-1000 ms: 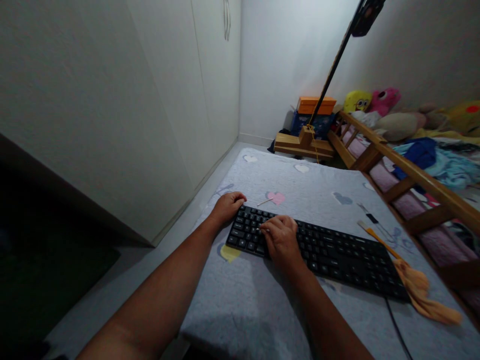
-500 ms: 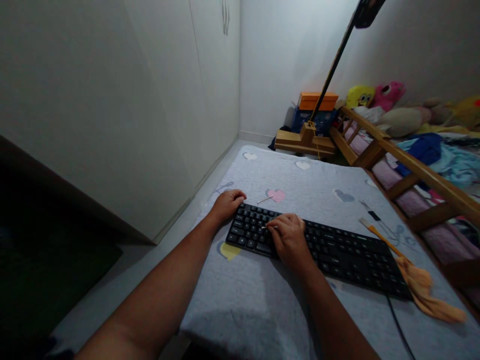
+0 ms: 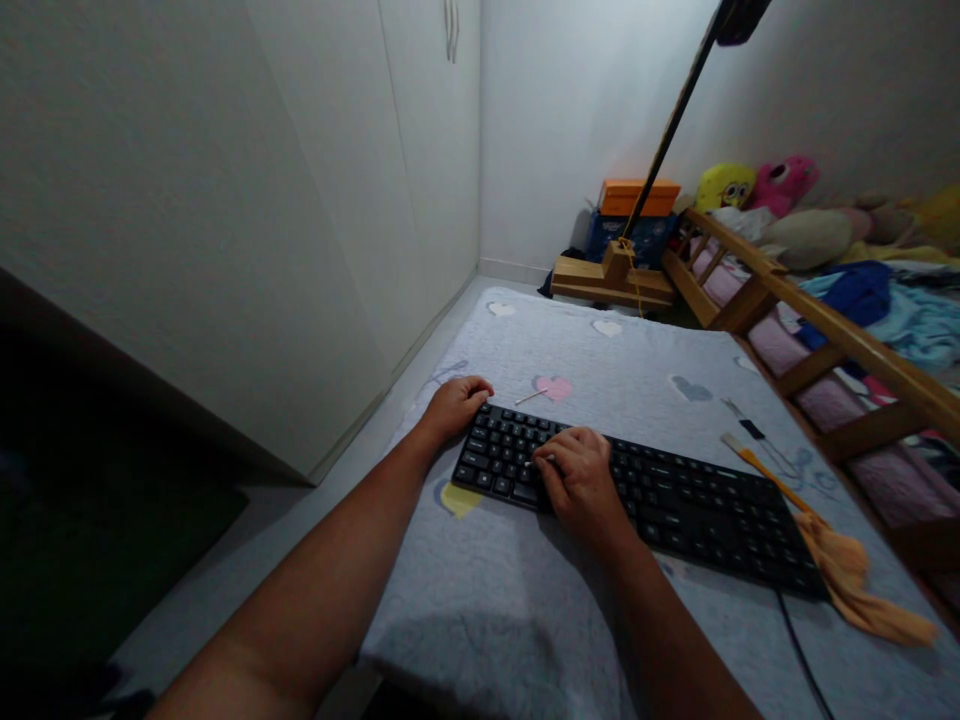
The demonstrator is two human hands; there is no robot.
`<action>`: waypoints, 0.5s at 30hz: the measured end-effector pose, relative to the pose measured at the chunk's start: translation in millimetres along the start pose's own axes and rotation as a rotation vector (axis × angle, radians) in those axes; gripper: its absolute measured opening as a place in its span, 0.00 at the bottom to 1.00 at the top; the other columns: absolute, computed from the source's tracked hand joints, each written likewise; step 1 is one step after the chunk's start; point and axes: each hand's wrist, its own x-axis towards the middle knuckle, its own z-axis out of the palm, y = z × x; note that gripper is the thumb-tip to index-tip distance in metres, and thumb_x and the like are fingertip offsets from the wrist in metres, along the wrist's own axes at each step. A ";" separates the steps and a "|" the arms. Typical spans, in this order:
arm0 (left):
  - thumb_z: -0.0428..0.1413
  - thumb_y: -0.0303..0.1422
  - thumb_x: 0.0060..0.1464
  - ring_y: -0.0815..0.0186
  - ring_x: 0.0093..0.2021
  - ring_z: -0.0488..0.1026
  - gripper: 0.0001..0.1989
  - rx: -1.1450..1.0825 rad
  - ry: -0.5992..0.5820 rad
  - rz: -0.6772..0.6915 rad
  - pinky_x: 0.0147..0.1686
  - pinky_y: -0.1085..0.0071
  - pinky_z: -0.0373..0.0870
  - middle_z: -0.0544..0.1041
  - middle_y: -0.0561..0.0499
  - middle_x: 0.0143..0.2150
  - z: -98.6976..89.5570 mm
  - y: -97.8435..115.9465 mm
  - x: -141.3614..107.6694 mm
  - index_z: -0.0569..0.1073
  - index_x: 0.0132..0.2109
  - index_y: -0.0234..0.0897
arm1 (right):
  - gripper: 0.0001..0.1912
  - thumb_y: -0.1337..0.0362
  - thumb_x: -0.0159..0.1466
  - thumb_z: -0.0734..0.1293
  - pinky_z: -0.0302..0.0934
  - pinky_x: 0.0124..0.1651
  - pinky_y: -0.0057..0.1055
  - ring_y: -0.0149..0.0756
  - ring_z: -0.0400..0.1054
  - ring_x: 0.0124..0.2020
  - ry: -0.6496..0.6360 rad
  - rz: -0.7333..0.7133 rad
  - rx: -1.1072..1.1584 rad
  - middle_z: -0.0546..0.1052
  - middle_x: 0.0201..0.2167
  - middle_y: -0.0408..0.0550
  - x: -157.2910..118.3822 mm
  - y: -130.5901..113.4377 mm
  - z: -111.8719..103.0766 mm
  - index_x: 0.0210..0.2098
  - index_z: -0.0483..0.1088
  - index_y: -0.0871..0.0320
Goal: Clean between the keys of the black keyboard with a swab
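1. Head view shows your black keyboard [image 3: 697, 510] lying flat on the worktop [image 3: 622, 365], a bit slanted.
2. Your right hand [image 3: 583, 475] is over the left part of the keyboard. Its fingers look pinched together on a small white stick [image 3: 550, 458], so the work there seems to be going on.
3. Your left hand [image 3: 455, 408] is at the far left corner. You can't tell here whether its fingers grip the edge or just rest by it.
4. A cotton swab [image 3: 531, 397] lies just past the keyboard, out of your hands.
5. The brush [image 3: 780, 485] and orange cloth [image 3: 844, 568] lie by the right end, out of your hands too.
6. The work looks unfinished. The keys are too dark and small to show what is done or left.
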 end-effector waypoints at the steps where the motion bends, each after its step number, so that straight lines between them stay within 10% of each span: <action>1: 0.51 0.34 0.52 0.61 0.36 0.75 0.13 -0.002 0.001 0.001 0.39 0.67 0.69 0.80 0.48 0.34 -0.1 0.7 -0.3 0.79 0.38 0.35 | 0.08 0.68 0.66 0.64 0.48 0.56 0.47 0.42 0.65 0.44 0.009 0.004 -0.004 0.79 0.34 0.46 0.2 0.3 0.5 0.33 0.75 0.55; 15: 0.51 0.34 0.53 0.61 0.36 0.75 0.13 0.010 0.003 0.006 0.38 0.67 0.68 0.80 0.48 0.34 0.3 -1.9 1.3 0.79 0.38 0.35 | 0.08 0.69 0.66 0.65 0.48 0.56 0.46 0.41 0.65 0.43 0.044 -0.034 -0.029 0.79 0.33 0.46 -0.4 -0.7 0.4 0.32 0.74 0.56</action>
